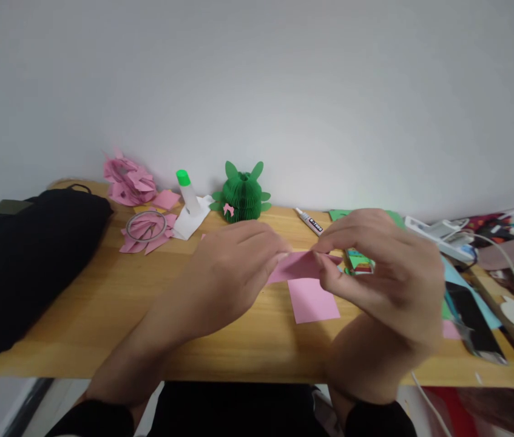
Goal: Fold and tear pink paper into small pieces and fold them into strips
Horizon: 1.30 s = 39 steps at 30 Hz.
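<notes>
Pinched between both hands is a pink sheet of paper (299, 266), held just above the table. My left hand (233, 270) is closed on its left end, thumb and fingers together. At the right part, my right hand (384, 273) grips it between thumb and forefinger. Below it, a square pink paper (314, 301) lies flat on the wooden table (138, 315). Behind the hands stands a green honeycomb paper figure (242, 197) with leaf-shaped pieces and a small pink bow (228, 210).
At the left are a black bag (42, 255), pink paper scraps (130, 180), a ring (146, 226) and a glue stick (188, 193). A glue tube (310, 223) lies behind my right hand. Rightward sit a phone (475, 321), a power strip (439, 240) and cables.
</notes>
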Tool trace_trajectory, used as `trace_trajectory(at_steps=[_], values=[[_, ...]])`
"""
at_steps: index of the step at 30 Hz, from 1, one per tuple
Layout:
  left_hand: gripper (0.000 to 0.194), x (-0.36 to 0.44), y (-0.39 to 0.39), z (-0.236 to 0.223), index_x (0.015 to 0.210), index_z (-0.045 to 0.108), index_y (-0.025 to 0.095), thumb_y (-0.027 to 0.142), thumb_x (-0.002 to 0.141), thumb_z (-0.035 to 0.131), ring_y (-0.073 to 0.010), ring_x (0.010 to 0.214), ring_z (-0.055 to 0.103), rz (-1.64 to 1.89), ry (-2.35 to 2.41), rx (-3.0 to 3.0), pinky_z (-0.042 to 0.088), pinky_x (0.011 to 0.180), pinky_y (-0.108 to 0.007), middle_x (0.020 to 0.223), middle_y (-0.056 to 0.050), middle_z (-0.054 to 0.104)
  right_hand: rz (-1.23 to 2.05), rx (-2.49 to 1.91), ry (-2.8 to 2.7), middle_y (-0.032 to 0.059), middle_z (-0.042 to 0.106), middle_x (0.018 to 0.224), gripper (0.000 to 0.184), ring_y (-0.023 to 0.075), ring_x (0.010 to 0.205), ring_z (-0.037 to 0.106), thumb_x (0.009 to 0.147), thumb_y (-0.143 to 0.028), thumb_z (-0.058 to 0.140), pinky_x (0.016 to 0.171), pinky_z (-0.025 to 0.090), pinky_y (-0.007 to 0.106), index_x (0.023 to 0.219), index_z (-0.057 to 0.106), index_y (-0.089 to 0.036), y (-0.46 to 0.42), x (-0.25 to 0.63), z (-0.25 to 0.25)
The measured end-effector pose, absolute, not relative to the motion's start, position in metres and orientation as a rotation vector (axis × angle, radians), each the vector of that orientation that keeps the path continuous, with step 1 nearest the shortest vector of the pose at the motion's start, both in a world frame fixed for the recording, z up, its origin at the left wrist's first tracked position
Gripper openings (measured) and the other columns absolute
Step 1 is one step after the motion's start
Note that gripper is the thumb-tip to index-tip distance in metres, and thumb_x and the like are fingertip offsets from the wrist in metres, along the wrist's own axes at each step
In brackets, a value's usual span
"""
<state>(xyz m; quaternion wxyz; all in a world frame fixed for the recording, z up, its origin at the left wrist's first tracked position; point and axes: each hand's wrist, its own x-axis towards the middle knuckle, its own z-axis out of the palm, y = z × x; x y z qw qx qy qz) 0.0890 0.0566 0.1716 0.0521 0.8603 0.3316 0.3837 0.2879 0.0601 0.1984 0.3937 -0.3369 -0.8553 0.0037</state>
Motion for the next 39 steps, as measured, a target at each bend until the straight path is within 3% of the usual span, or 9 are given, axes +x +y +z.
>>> trace_trajectory(at_steps=[16, 22, 28, 39], values=[[0.015, 0.081, 0.059, 0.176, 0.085, 0.059, 0.014, 0.009, 0.091, 0.047, -0.013, 0.079, 0.061, 1.155, 1.119, 2.609, 0.045, 0.072, -0.026, 0.082, -0.001, 0.067, -0.151, -1.114, -1.917, -0.0015, 0.061, 0.066, 0.014, 0.0152, 0.061, 0.057, 0.072, -0.009, 0.065, 0.062, 0.043, 0.032, 0.073, 0.06, -0.022, 0.055, 0.319, 0.198], [0.017, 0.086, 0.058, 0.174, 0.086, 0.06, 0.013, 0.009, 0.092, 0.044, -0.0133, 0.079, 0.06, 1.18, 1.052, 2.659, 0.046, 0.073, -0.025, 0.082, -0.002, 0.068, -0.046, -0.925, -2.118, 0.0049, 0.068, 0.083, 0.011, 0.0192, 0.081, 0.062, 0.08, -0.015, 0.064, 0.071, 0.046, 0.036, 0.091, 0.063, -0.019, 0.053, 0.29, 0.199], [0.016, 0.09, 0.058, 0.172, 0.085, 0.06, 0.012, 0.007, 0.09, 0.046, -0.013, 0.075, 0.058, 1.233, 0.995, 2.658, 0.047, 0.07, -0.025, 0.078, -0.003, 0.066, -0.111, -0.862, -2.187, -0.0001, 0.069, 0.073, 0.008, 0.0151, 0.07, 0.062, 0.083, -0.013, 0.063, 0.069, 0.046, 0.034, 0.083, 0.061, -0.021, 0.058, 0.273, 0.193], [0.01, 0.09, 0.065, 0.166, 0.083, 0.061, 0.009, 0.002, 0.084, 0.053, -0.0177, 0.079, 0.062, 1.368, 0.887, 2.758, 0.052, 0.073, -0.032, 0.081, -0.008, 0.067, -0.136, -0.896, -2.196, 0.0008, 0.069, 0.073, 0.008, 0.0138, 0.071, 0.062, 0.082, -0.013, 0.065, 0.07, 0.046, 0.032, 0.078, 0.061, -0.017, 0.058, 0.277, 0.195]])
